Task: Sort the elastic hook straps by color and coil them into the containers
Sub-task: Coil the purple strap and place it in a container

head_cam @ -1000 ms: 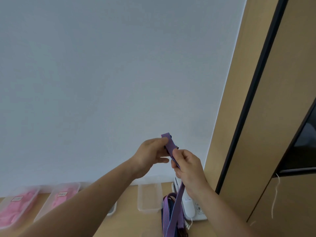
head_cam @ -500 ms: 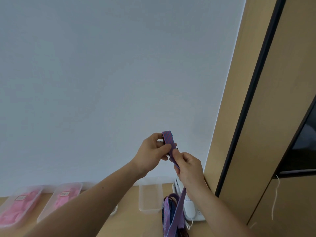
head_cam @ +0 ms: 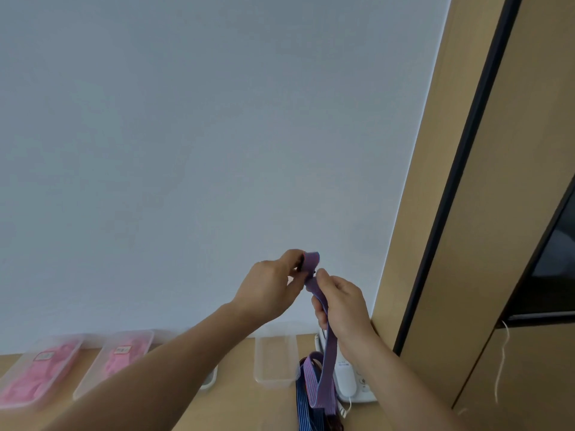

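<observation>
Two hands share one purple strap (head_cam: 329,346), raised in front of the wall, above and slightly right of the empty container (head_cam: 275,362) on the table (head_cam: 236,405). My left hand (head_cam: 270,287) pinches the folded top end of the strap between thumb and fingertips. My right hand (head_cam: 342,303) is curled round the band just below that fold.

From there the strap's long axis drops almost straight down to a loose loop on the pile of blue straps (head_cam: 303,409), just right of the empty container. I judge the coiling has barely begun: only the first fold is made and most of the length hangs free. The coming turn depends on that free length lying below the right hand, the nearer one to feed it up while the left hand holds the core.

Left of the empty container stand two pink-filled containers (head_cam: 62,340). Each carries a small label, too blurred for me to read. A white phone (head_cam: 350,384) lies further right of the empty container, beyond the pile, and its faint print is illegible.
</observation>
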### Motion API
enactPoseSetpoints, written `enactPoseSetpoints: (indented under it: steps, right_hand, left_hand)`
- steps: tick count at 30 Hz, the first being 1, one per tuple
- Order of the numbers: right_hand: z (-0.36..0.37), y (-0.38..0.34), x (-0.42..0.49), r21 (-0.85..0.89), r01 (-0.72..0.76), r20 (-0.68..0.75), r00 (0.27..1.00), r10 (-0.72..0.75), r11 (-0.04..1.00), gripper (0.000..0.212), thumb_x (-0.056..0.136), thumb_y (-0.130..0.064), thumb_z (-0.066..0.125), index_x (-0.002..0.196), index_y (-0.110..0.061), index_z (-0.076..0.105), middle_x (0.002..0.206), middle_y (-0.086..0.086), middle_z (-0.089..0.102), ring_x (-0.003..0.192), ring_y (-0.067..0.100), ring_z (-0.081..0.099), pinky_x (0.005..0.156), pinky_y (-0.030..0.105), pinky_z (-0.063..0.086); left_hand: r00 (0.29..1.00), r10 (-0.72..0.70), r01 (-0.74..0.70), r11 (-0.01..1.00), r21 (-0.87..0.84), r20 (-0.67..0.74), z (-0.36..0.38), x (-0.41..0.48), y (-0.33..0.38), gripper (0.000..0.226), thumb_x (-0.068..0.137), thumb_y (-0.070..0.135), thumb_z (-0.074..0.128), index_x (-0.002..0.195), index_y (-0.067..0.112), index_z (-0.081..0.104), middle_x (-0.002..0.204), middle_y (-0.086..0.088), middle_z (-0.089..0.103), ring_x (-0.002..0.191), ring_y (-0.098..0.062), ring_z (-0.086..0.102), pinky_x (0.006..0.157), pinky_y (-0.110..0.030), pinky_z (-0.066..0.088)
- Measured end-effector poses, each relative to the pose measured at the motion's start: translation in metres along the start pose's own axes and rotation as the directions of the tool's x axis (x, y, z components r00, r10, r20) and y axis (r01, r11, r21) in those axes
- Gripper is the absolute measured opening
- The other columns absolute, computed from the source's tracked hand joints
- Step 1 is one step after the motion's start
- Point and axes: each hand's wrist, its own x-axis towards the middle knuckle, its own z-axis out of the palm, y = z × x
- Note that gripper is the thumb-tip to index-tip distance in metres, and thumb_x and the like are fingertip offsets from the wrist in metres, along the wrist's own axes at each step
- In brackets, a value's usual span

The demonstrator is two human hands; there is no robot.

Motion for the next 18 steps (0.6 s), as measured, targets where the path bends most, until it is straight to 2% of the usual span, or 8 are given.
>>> enactPoseSetpoints:
  steps: [4,6,9,11,13,15,16,18]
  right_hand:
    - [0.000,-0.006,-0.005,0.062,-0.013,0.016,1.000,0.012,0.998,0.055,0.097,-0.052,0.047,0.089,-0.002,0.067,0.052,0.003,0.050,0.042,0.015,0.037,0.042,0.023,0.031]
    - [-0.002,-0.006,-0.006,0.065,-0.019,0.015,1.000,0.019,0.998,0.050,0.096,-0.051,0.050,0.088,-0.006,0.071,0.052,0.004,0.050,0.043,0.015,0.037,0.043,0.025,0.031]
    - [-0.004,-0.005,-0.007,0.069,-0.015,0.011,1.000,0.014,0.998,0.051,0.098,-0.043,0.052,0.086,0.005,0.065,0.054,0.004,0.052,0.044,0.015,0.038,0.044,0.026,0.030]
    - [-0.006,-0.006,-0.008,0.070,0.010,-0.005,1.000,-0.010,0.998,0.047,0.099,-0.040,0.052,0.079,0.002,0.061,0.056,0.004,0.053,0.044,0.015,0.038,0.044,0.025,0.031]
    - [-0.008,-0.007,-0.007,0.057,0.048,-0.025,0.999,-0.046,0.997,0.041,0.100,-0.036,0.052,0.076,-0.004,0.059,0.056,0.002,0.055,0.044,0.014,0.040,0.043,0.023,0.032]
    - [-0.009,-0.007,-0.006,0.039,0.079,-0.038,0.996,-0.077,0.996,0.038,0.101,-0.033,0.051,0.073,-0.008,0.058,0.057,0.000,0.058,0.044,0.012,0.042,0.043,0.021,0.034]
    - [-0.010,-0.007,-0.007,0.026,0.095,-0.032,0.995,-0.094,0.995,0.039,0.102,-0.032,0.051,0.072,-0.008,0.058,0.058,-0.001,0.058,0.045,0.012,0.043,0.044,0.021,0.035]
    - [-0.008,-0.003,-0.009,-0.008,0.127,-0.012,0.992,-0.127,0.992,0.039,0.102,-0.031,0.050,0.072,-0.007,0.059,0.058,0.000,0.057,0.046,0.013,0.043,0.044,0.021,0.036]
  left_hand:
    - [0.935,0.354,-0.332,0.899,0.285,-0.028,0.001,-0.003,0.000,0.015,0.080,0.001,0.067,0.092,0.008,0.067,0.064,0.005,0.062,0.046,-0.019,0.042,0.041,-0.024,0.040]
    - [0.881,0.474,-0.451,0.824,0.342,0.021,0.002,-0.003,-0.004,0.025,0.076,-0.009,0.055,0.090,0.008,0.065,0.067,0.004,0.055,0.053,-0.015,0.031,0.041,-0.028,0.038]
    - [0.867,0.498,-0.481,0.816,0.322,0.033,0.005,-0.004,-0.011,0.032,0.084,-0.004,0.042,0.100,0.009,0.067,0.079,0.004,0.061,0.060,-0.013,0.035,0.049,-0.026,0.043]
    - [0.950,0.312,-0.310,0.940,0.142,0.005,0.007,-0.005,-0.010,0.039,0.088,-0.001,0.050,0.119,0.014,0.066,0.104,0.009,0.071,0.076,-0.010,0.059,0.066,-0.018,0.050]
    - [0.992,-0.087,0.107,0.966,-0.235,0.090,0.007,-0.004,-0.006,0.049,0.091,0.002,0.054,0.137,0.019,0.055,0.124,0.009,0.067,0.104,-0.007,0.066,0.083,-0.015,0.050]
    - [0.839,-0.407,0.544,0.605,-0.582,0.361,0.002,0.004,0.004,0.041,0.097,0.013,0.048,0.137,0.015,0.053,0.120,-0.004,0.071,0.105,-0.016,0.070,0.084,-0.027,0.055]
    - [0.756,-0.435,0.651,0.415,-0.636,0.489,-0.001,0.008,0.008,0.035,0.099,0.021,0.044,0.129,0.011,0.059,0.113,-0.010,0.073,0.101,-0.022,0.072,0.084,-0.035,0.056]
    - [0.709,-0.355,0.705,0.321,-0.633,0.610,-0.006,0.011,0.014,0.038,0.096,0.035,0.047,0.106,0.006,0.069,0.103,-0.017,0.073,0.092,-0.029,0.071,0.092,-0.047,0.052]
